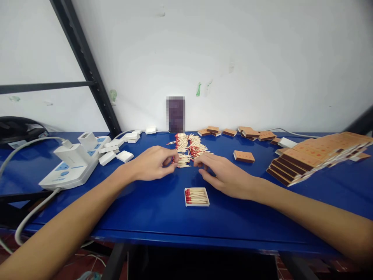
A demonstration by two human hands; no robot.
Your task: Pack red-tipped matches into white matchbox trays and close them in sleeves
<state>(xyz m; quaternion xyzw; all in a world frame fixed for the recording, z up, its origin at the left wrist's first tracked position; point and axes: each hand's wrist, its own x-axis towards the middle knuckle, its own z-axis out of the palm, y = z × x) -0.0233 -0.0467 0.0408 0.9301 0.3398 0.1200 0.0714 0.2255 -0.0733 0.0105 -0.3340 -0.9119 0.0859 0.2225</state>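
Matches (pixel 182 144) could scatter if bumped by the left hand (pixel 155 163), grip unclear from here, or right hand (pixel 218 171), thumb and fingers apart.

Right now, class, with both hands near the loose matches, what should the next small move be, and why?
Probably the left hand should gently pinch a few loose matches: its fingertips are right beside them, with the right hand near the pile's other side. The white tray, nearer the person, already holds matches, so I'd keep clear of it.
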